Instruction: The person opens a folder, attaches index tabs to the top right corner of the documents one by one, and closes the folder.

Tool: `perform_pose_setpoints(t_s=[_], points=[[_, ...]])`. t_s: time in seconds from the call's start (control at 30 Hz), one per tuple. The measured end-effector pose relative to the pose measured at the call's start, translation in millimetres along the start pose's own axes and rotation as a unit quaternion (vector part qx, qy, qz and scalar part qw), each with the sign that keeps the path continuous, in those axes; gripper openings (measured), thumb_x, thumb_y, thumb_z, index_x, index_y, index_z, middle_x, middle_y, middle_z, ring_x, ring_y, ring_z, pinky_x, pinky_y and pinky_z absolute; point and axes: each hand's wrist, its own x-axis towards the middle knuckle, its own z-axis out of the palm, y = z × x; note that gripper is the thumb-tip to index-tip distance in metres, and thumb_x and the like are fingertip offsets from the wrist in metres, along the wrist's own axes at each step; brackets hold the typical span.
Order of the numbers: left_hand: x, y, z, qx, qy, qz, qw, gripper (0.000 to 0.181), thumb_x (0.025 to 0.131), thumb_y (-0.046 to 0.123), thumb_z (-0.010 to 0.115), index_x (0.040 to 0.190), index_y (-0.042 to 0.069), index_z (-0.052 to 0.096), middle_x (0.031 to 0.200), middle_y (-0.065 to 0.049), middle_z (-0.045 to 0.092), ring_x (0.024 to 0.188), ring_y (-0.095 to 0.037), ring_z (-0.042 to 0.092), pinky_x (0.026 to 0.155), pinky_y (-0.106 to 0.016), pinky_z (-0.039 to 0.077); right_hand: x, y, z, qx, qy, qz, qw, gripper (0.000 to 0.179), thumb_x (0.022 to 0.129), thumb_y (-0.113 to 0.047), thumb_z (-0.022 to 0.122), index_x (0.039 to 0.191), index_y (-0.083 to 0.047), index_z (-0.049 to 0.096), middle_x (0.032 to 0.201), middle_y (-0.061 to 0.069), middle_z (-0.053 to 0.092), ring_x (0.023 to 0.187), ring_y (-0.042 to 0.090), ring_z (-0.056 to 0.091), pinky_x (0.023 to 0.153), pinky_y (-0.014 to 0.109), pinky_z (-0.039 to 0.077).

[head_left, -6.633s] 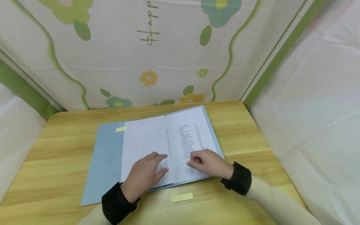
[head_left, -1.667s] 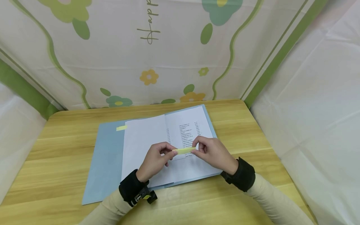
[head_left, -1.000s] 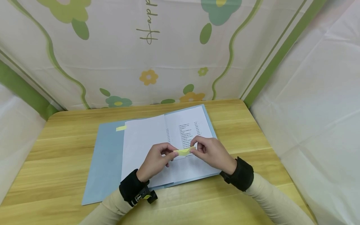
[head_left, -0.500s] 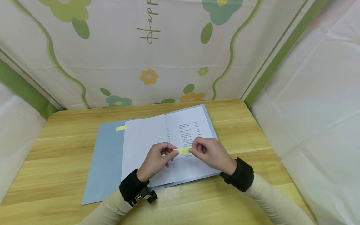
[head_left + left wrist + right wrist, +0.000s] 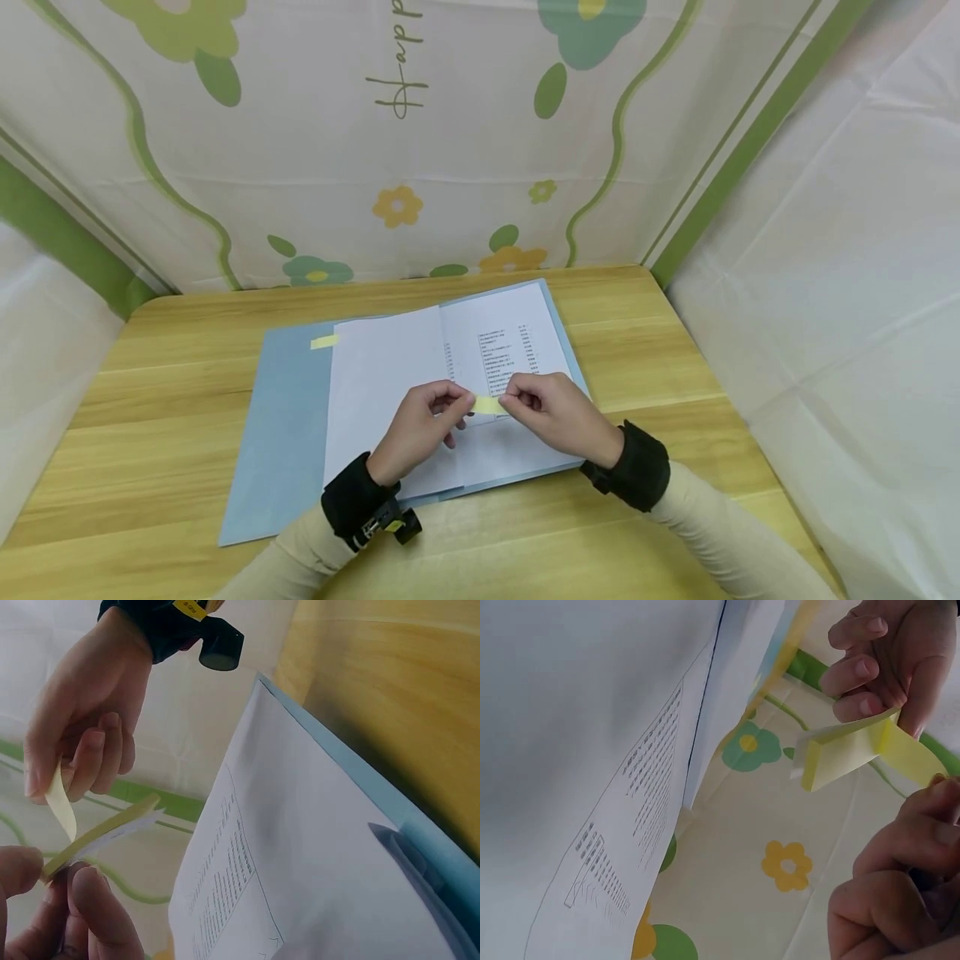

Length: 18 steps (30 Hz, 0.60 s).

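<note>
Between both hands, over an open blue folder point(image 5: 281, 442) of white pages, is a small pad of yellow sticky notes point(image 5: 844, 754). My left hand point(image 5: 420, 429) pinches the pad by one end between thumb and fingers. The right hand point(image 5: 555, 412) pinches the free end of its top yellow sheet point(image 5: 487, 406). In the right wrist view this sheet bends away from the pad near the left fingertips. From the left wrist, the loose sheet point(image 5: 60, 802) shows in the right fingers, beside the pad's edge.
The folder lies on a wooden table point(image 5: 637, 350); its right-hand page point(image 5: 487, 333) carries a printed list. Another yellow sticky strip point(image 5: 325, 341) sticks out from the upper left edge of the blank left page point(image 5: 382, 375). Behind rises a flowered curtain point(image 5: 465, 150).
The sticky-note pad lay on the table before the folder at first; later both hands held it above the pages. Since then the right hand has shifted slightly left and down, bending up a sheet.
</note>
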Motion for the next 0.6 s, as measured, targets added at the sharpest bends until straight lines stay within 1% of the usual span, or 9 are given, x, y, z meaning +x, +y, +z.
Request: perform_pose_setpoints(t_s=[0.2, 0.33, 0.43, 0.5, 0.57, 0.6], points=[[-0.5, 0.8, 1.4, -0.015, 0.002, -0.015, 0.9998, 0.022, 0.106, 0.020, 0.058, 0.108, 0.002, 0.071, 0.097, -0.025, 0.065, 0.084, -0.046, 0.061, 0.056, -0.030, 0.055, 1.5, -0.1, 0.9, 0.015, 0.008, 0.002, 0.9999, 0.019, 0.102, -0.015, 0.064, 0.084, -0.012, 0.067, 0.065, -0.011, 0.045, 0.057, 0.006, 0.043, 0.055, 0.022, 0.036], [1.0, -0.9, 2.9, -0.026, 0.004, -0.024, 0.9994, 0.026, 0.109, 0.019, 0.049, 0.111, 0.001, 0.069, 0.102, -0.024, 0.065, 0.082, -0.037, 0.063, 0.057, -0.029, 0.055, 2.5, -0.7, 1.5, 0.022, 0.016, 0.008, 0.9996, 0.018, 0.102, -0.015, 0.065, 0.084, -0.011, 0.068, 0.065, -0.011, 0.047, 0.058, 0.007, 0.044, 0.055, 0.022, 0.036], [2.2, -6.1, 4.3, -0.028, 0.004, -0.038, 0.9989, 0.023, 0.109, 0.012, 0.046, 0.116, 0.001, 0.066, 0.104, -0.021, 0.066, 0.080, -0.029, 0.063, 0.057, -0.029, 0.055, 3.1, -2.5, 2.5, 0.028, 0.016, 0.015, 0.9994, 0.018, 0.101, -0.016, 0.066, 0.084, -0.011, 0.068, 0.066, -0.010, 0.048, 0.058, 0.007, 0.044, 0.055, 0.022, 0.035], [2.4, -10.7, 5.4, -0.018, -0.006, -0.036, 0.9992, 0.022, 0.105, 0.005, 0.051, 0.122, 0.000, 0.063, 0.106, -0.020, 0.066, 0.079, -0.028, 0.064, 0.056, -0.030, 0.055, 3.4, -3.7, 3.6, 0.033, 0.012, 0.020, 0.9992, 0.018, 0.101, -0.017, 0.066, 0.084, -0.012, 0.068, 0.066, -0.009, 0.048, 0.058, 0.008, 0.044, 0.056, 0.022, 0.035], [2.3, -14.3, 6.8, -0.003, -0.025, -0.028, 0.9993, 0.030, 0.099, 0.000, 0.058, 0.129, 0.003, 0.061, 0.109, -0.018, 0.066, 0.079, -0.028, 0.065, 0.056, -0.031, 0.055, 3.6, -4.2, 5.3, 0.038, 0.009, 0.020, 0.9991, 0.018, 0.101, -0.017, 0.066, 0.084, -0.013, 0.068, 0.066, -0.009, 0.048, 0.059, 0.008, 0.044, 0.056, 0.022, 0.034], [2.2, -16.0, 7.5, 0.005, -0.036, -0.019, 0.9991, 0.035, 0.097, 0.001, 0.062, 0.132, 0.004, 0.060, 0.111, -0.017, 0.065, 0.079, -0.028, 0.066, 0.057, -0.032, 0.056, 3.7, -4.3, 6.2, 0.040, 0.008, 0.019, 0.9990, 0.019, 0.102, -0.018, 0.065, 0.084, -0.013, 0.068, 0.066, -0.009, 0.048, 0.059, 0.008, 0.044, 0.056, 0.022, 0.034]])
